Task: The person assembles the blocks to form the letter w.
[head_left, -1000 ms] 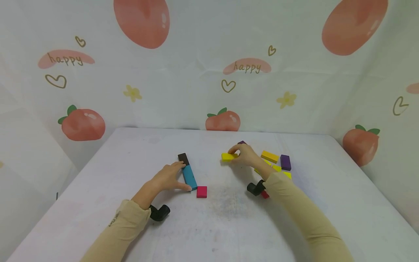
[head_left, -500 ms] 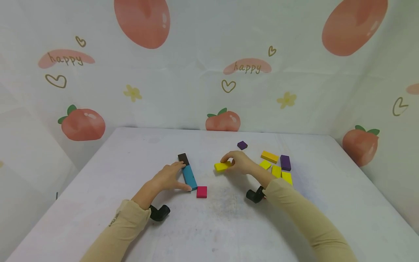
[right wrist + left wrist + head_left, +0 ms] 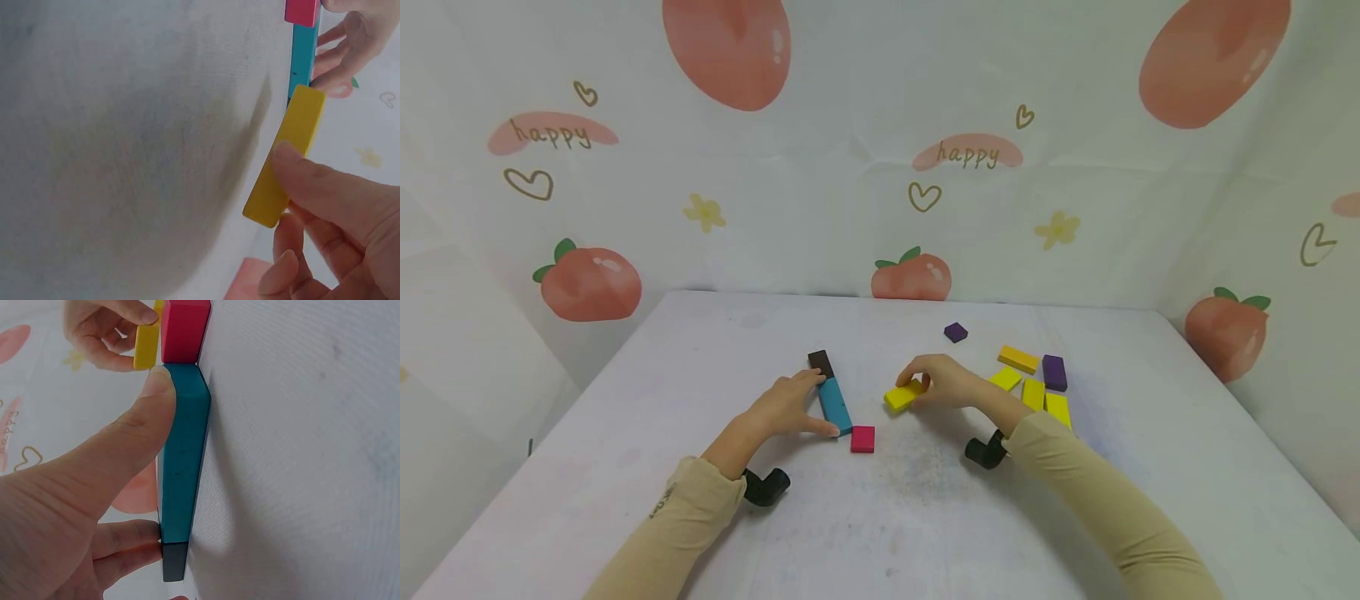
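Observation:
In the head view my left hand (image 3: 781, 407) rests along a blue block (image 3: 835, 407) lying flat, thumb at its near end. Its other fingertips touch the blue block's far end, where a dark brown block (image 3: 821, 362) continues the row. At the near end sits a small red block (image 3: 862, 439), corner against the blue one. To the right, my right hand (image 3: 946, 382) pinches a yellow block (image 3: 901, 397) between thumb and fingers. The right wrist view shows the yellow block (image 3: 284, 156) tilted, with the thumb pressed on its face and its shadow on the white tabletop.
On the right lie several yellow blocks (image 3: 1033, 394), an orange-yellow block (image 3: 1018, 359) and a purple block (image 3: 1054, 372). A small purple piece (image 3: 956, 332) sits farther back. Behind the table (image 3: 820, 533) hangs a fruit-printed cloth (image 3: 820, 183).
My right hand has carried the yellow block left and nearer, toward the red and blue blocks, and the block has turned. The small purple piece has come into full view. My left hand stays put.

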`<action>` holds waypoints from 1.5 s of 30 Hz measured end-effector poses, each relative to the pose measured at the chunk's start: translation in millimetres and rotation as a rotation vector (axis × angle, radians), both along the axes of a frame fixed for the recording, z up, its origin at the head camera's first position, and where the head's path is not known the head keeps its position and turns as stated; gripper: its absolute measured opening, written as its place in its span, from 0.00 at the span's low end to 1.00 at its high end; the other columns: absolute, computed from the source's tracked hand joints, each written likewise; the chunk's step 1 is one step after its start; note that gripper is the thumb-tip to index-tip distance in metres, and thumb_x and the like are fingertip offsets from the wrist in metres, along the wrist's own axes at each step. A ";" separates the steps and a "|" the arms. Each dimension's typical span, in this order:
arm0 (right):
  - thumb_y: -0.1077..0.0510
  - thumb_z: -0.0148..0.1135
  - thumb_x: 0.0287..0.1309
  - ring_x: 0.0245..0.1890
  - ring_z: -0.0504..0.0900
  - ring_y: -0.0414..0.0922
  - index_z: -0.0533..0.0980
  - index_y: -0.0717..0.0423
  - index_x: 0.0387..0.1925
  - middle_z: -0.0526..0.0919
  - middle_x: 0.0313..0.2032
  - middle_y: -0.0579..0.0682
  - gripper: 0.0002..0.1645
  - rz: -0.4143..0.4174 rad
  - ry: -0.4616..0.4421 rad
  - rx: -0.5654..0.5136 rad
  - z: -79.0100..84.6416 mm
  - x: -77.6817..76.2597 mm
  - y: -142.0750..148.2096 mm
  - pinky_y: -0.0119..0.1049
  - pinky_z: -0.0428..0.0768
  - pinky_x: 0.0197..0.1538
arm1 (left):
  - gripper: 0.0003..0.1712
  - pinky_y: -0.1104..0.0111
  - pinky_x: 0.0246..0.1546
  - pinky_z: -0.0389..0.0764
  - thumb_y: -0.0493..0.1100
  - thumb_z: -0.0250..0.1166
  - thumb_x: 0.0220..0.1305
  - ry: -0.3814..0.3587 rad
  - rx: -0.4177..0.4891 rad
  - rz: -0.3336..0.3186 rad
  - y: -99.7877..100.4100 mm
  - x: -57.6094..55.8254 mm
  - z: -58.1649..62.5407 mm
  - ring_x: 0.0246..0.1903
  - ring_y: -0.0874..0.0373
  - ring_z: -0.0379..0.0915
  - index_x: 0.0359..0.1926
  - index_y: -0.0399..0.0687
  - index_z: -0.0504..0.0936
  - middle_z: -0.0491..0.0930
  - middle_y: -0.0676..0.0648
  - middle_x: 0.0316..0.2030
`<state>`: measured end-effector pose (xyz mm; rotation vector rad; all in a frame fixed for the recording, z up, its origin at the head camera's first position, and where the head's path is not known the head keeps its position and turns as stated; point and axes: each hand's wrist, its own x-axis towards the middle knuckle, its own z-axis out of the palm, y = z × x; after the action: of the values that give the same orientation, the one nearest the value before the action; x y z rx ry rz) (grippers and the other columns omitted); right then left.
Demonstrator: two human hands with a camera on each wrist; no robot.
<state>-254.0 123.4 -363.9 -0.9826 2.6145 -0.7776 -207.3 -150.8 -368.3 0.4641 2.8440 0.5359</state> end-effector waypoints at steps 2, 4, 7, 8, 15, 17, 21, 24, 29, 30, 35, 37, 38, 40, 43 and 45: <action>0.64 0.66 0.51 0.38 0.74 0.42 0.79 0.55 0.45 0.82 0.45 0.51 0.17 0.023 0.002 -0.001 0.5 0.6 -1.0 0.27 0.75 0.43 | 0.52 0.45 0.62 0.65 0.57 0.73 0.45 -0.001 0.001 0.002 0.2 -0.1 0.4 0.64 0.34 0.58 0.66 0.34 0.62 0.59 0.35 0.68; 0.63 0.66 0.51 0.38 0.74 0.41 0.79 0.54 0.45 0.82 0.45 0.50 0.17 0.044 0.010 0.004 0.4 0.9 -2.1 0.28 0.76 0.43 | 0.52 0.44 0.62 0.65 0.57 0.73 0.46 -0.006 -0.002 0.006 0.4 -0.1 0.5 0.64 0.34 0.57 0.66 0.35 0.62 0.59 0.35 0.68; 0.63 0.66 0.52 0.38 0.74 0.41 0.79 0.53 0.45 0.82 0.45 0.49 0.16 0.074 0.018 0.018 -0.5 0.7 -4.0 0.30 0.78 0.44 | 0.53 0.44 0.62 0.65 0.57 0.73 0.46 -0.010 -0.005 0.014 0.9 -0.2 0.7 0.65 0.34 0.57 0.66 0.35 0.62 0.58 0.35 0.68; 0.63 0.66 0.52 0.38 0.74 0.40 0.79 0.53 0.45 0.81 0.45 0.49 0.16 0.081 0.020 0.023 -0.9 0.7 -4.5 0.30 0.78 0.45 | 0.53 0.44 0.62 0.65 0.57 0.73 0.46 -0.011 -0.006 0.016 1.0 -0.2 0.6 0.65 0.34 0.57 0.66 0.35 0.61 0.58 0.35 0.68; 0.63 0.65 0.54 0.39 0.74 0.40 0.79 0.52 0.46 0.81 0.46 0.48 0.16 0.127 0.014 0.057 -1.3 0.8 -8.4 0.30 0.78 0.47 | 0.53 0.44 0.62 0.65 0.57 0.73 0.45 -0.014 -0.008 0.021 1.2 -0.2 0.2 0.65 0.34 0.57 0.66 0.36 0.61 0.58 0.35 0.68; 0.63 0.64 0.54 0.40 0.74 0.41 0.79 0.52 0.46 0.81 0.46 0.48 0.16 0.139 0.010 0.063 -1.2 1.0 -9.4 0.31 0.78 0.47 | 0.53 0.45 0.63 0.65 0.57 0.73 0.45 -0.016 -0.008 0.022 1.3 -0.1 0.3 0.65 0.35 0.57 0.66 0.36 0.61 0.58 0.35 0.68; 0.63 0.63 0.55 0.41 0.74 0.41 0.78 0.51 0.46 0.81 0.47 0.48 0.16 0.171 0.013 0.080 -1.5 0.5 -10.9 0.32 0.77 0.49 | 0.53 0.44 0.63 0.65 0.57 0.73 0.45 -0.020 -0.007 0.027 1.6 -0.2 0.8 0.65 0.35 0.57 0.67 0.36 0.61 0.58 0.35 0.68; 0.63 0.63 0.55 0.42 0.74 0.42 0.78 0.51 0.46 0.81 0.47 0.47 0.16 0.194 0.011 0.090 -1.9 -0.4 -11.8 0.31 0.76 0.49 | 0.53 0.44 0.63 0.65 0.57 0.73 0.45 -0.020 -0.008 0.028 1.7 -0.2 1.2 0.65 0.34 0.57 0.67 0.36 0.61 0.58 0.35 0.68; 0.63 0.64 0.55 0.44 0.74 0.42 0.78 0.51 0.46 0.81 0.47 0.47 0.16 0.228 0.005 0.096 -2.6 -1.3 -13.7 0.30 0.76 0.50 | 0.53 0.44 0.63 0.64 0.57 0.73 0.46 -0.021 -0.007 0.024 1.8 0.1 1.6 0.65 0.34 0.56 0.66 0.36 0.61 0.58 0.35 0.68; 0.63 0.64 0.55 0.44 0.74 0.42 0.78 0.51 0.46 0.81 0.47 0.47 0.16 0.233 0.004 0.097 -2.5 -1.1 -14.0 0.29 0.76 0.50 | 0.53 0.44 0.63 0.64 0.57 0.73 0.46 -0.022 -0.007 0.025 1.7 0.0 1.3 0.65 0.35 0.56 0.67 0.36 0.61 0.58 0.35 0.68; 0.63 0.64 0.55 0.45 0.74 0.42 0.79 0.51 0.46 0.81 0.47 0.47 0.15 0.251 -0.002 0.103 -0.8 0.8 -15.0 0.30 0.77 0.50 | 0.53 0.44 0.62 0.65 0.58 0.73 0.45 -0.029 -0.008 0.035 2.1 -0.4 0.3 0.65 0.35 0.57 0.67 0.37 0.61 0.58 0.35 0.68; 0.62 0.64 0.54 0.45 0.75 0.42 0.79 0.51 0.45 0.81 0.47 0.47 0.15 0.256 -0.003 0.109 -0.4 1.3 -15.5 0.30 0.77 0.50 | 0.53 0.44 0.62 0.65 0.57 0.73 0.45 -0.027 -0.011 0.033 2.2 -0.7 -0.1 0.65 0.35 0.57 0.66 0.37 0.61 0.58 0.35 0.68; 0.62 0.64 0.54 0.45 0.74 0.42 0.79 0.50 0.45 0.81 0.47 0.46 0.15 0.256 -0.006 0.114 -0.3 1.4 -15.8 0.30 0.77 0.50 | 0.53 0.44 0.62 0.65 0.57 0.73 0.45 -0.025 -0.011 0.033 2.1 -0.8 -0.3 0.65 0.35 0.57 0.66 0.37 0.62 0.59 0.35 0.68; 0.62 0.64 0.54 0.45 0.74 0.41 0.79 0.50 0.45 0.81 0.47 0.45 0.15 0.256 -0.008 0.123 -0.6 1.3 -16.2 0.29 0.76 0.51 | 0.53 0.45 0.62 0.65 0.57 0.73 0.45 -0.019 -0.013 0.028 2.0 -1.0 -0.6 0.65 0.35 0.58 0.66 0.36 0.62 0.59 0.35 0.68; 0.61 0.64 0.54 0.45 0.74 0.40 0.79 0.49 0.46 0.81 0.47 0.45 0.15 0.263 -0.007 0.135 -1.9 0.5 -16.9 0.29 0.76 0.51 | 0.53 0.45 0.62 0.65 0.57 0.73 0.45 -0.016 -0.012 0.025 1.7 -1.2 -1.0 0.64 0.35 0.58 0.66 0.36 0.62 0.59 0.35 0.68; 0.61 0.64 0.55 0.45 0.74 0.40 0.79 0.48 0.46 0.81 0.47 0.44 0.15 0.270 -0.005 0.138 -3.0 -0.6 -17.3 0.29 0.75 0.51 | 0.53 0.44 0.62 0.65 0.57 0.73 0.45 -0.017 -0.011 0.027 1.7 -1.3 -1.1 0.64 0.35 0.58 0.66 0.36 0.62 0.59 0.35 0.68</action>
<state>-254.6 106.1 -366.9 -1.2535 2.4228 -0.5259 -208.6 -149.1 -369.4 0.4183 2.8396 0.5264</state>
